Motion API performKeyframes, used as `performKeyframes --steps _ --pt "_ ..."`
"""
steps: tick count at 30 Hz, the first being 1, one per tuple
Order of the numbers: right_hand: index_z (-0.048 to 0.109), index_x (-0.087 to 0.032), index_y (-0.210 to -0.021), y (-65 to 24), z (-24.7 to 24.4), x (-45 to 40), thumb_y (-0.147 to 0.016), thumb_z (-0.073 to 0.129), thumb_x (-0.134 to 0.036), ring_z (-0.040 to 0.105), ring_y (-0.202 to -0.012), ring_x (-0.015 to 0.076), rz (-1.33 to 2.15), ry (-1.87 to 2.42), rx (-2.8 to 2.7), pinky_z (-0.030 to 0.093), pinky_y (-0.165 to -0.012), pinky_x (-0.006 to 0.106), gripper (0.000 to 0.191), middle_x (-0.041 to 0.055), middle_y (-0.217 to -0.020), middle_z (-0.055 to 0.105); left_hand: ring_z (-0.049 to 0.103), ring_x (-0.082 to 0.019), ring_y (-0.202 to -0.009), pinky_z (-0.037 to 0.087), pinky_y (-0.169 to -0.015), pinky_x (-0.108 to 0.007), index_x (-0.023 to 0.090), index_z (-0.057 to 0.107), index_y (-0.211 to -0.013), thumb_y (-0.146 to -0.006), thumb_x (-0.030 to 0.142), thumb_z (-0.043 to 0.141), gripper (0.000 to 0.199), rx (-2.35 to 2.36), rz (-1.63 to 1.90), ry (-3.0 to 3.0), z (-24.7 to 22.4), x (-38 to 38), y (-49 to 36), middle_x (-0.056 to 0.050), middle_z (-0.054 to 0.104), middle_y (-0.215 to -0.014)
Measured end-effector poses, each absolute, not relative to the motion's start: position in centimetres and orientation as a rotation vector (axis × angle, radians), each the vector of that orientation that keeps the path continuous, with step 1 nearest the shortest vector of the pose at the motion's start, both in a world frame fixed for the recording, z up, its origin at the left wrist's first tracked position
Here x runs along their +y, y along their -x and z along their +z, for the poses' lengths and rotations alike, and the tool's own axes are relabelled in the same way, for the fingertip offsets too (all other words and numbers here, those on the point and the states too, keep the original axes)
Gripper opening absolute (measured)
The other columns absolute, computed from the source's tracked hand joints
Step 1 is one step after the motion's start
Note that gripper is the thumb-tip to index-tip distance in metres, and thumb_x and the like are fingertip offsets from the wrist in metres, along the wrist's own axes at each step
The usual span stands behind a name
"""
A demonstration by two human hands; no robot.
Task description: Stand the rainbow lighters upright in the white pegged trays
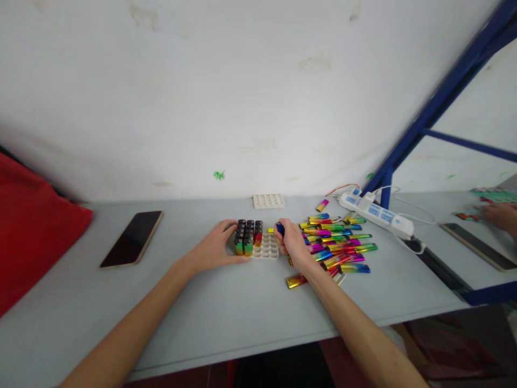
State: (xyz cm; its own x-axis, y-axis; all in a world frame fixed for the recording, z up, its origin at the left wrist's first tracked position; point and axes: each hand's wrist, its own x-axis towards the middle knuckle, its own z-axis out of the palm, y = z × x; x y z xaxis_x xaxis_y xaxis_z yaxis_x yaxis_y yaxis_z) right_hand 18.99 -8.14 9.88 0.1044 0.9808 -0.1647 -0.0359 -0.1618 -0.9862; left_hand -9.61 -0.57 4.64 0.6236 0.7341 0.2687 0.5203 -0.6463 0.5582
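Observation:
A white tray with round holes lies on the grey table, its left part filled with several upright lighters with black tops. My left hand is curved around the left side of these lighters, thumb at the front and fingers at the back. To the right of the tray, my right hand is closed on a lighter with a blue end; the rest of it is mostly hidden by the fingers. A pile of shiny multicoloured lighters lies just right of that hand.
A second white tray rests by the wall. A phone lies at left, beside a red cloth. A white power strip and blue frame are at right. Another person's hand shows at the far right.

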Motion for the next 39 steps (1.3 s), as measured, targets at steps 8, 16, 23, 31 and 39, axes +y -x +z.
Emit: performKeyframes --steps 8,16,23,31,39 --pt "0.048 -0.029 -0.065 -20.2 10.7 -7.9 -0.098 0.069 -0.107 0.019 -0.056 0.0107 1.285 1.202 -1.064 0.018 -0.052 0.027 0.087 -0.0088 -0.062 0.027 0.075 -0.049 -0.163 0.060 -0.146 -0.065 0.026 0.084 -0.158 -0.082 0.078 0.112 0.096 1.000 0.683 -2.417 4.5 -0.5 9.7 -0.020 0.078 -0.172" --pt "0.043 -0.031 -0.064 -20.0 9.8 -8.0 -0.111 0.056 -0.075 0.016 -0.055 0.0127 1.258 1.294 -1.026 0.017 -0.050 0.028 0.065 -0.0080 -0.058 0.027 0.075 -0.049 -0.164 0.060 -0.147 -0.065 0.026 0.083 -0.157 -0.081 0.081 0.112 0.098 1.014 0.679 -2.416 4.5 -0.5 9.5 -0.019 0.078 -0.173" --pt "0.069 -0.028 -0.093 -20.3 10.0 -8.3 -0.114 0.055 -0.100 0.048 -0.061 0.0192 1.062 1.208 -1.263 0.045 -0.062 0.033 0.076 -0.0045 -0.069 0.053 0.076 -0.047 -0.161 0.061 -0.146 -0.065 0.027 0.083 -0.154 -0.082 0.077 0.113 0.093 0.990 0.693 -2.437 4.8 -0.6 9.5 -0.018 0.078 -0.170" --pt "0.072 -0.030 -0.095 -21.3 10.4 -9.6 -0.122 0.067 -0.077 0.073 -0.102 0.0326 0.410 1.240 -1.731 0.064 -0.103 0.046 0.054 0.0111 -0.101 0.077 0.073 -0.048 -0.163 0.058 -0.148 -0.066 0.027 0.083 -0.158 -0.084 0.078 0.112 0.095 0.987 0.681 -2.417 5.1 -1.0 9.2 -0.018 0.078 -0.172" --pt "0.071 -0.030 -0.101 -21.0 9.8 -9.8 -0.124 0.076 -0.057 0.070 -0.080 0.0252 0.664 1.263 -1.948 0.050 -0.079 0.033 0.035 0.0024 -0.086 0.077 0.071 -0.048 -0.166 0.057 -0.148 -0.066 0.026 0.083 -0.158 -0.083 0.079 0.112 0.097 0.980 0.674 -2.401 5.1 -1.1 9.1 -0.020 0.076 -0.175"
